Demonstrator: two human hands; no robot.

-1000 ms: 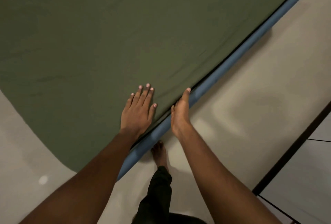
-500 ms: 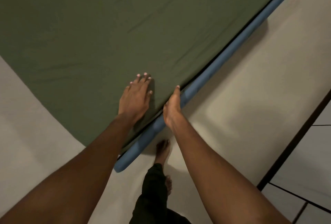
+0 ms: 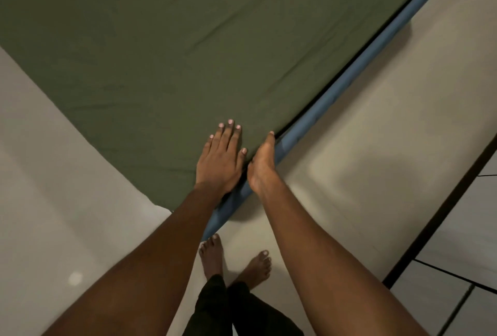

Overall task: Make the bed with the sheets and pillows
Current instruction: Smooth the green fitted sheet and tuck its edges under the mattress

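A dark green sheet [image 3: 188, 48] covers the mattress and fills the upper left of the view, with light creases. Along its right side runs the blue bed edge [image 3: 347, 91]. My left hand [image 3: 222, 158] lies flat on the sheet near the bed's near corner, fingers straight. My right hand [image 3: 262, 161] is set on edge against the side of the mattress, fingers straight, tips down in the gap between the sheet and the blue edge. No pillows are in view.
Pale floor [image 3: 363, 163] lies to the right of the bed and to its left [image 3: 53, 188]. A dark strip [image 3: 441, 212] crosses the floor at the right, with lighter tiles beyond. My bare feet [image 3: 234, 260] stand at the bed's corner.
Both hands have slid along the bed's edge toward the near corner, the left still flat on the sheet and the right still against the side. My second foot has come into view.
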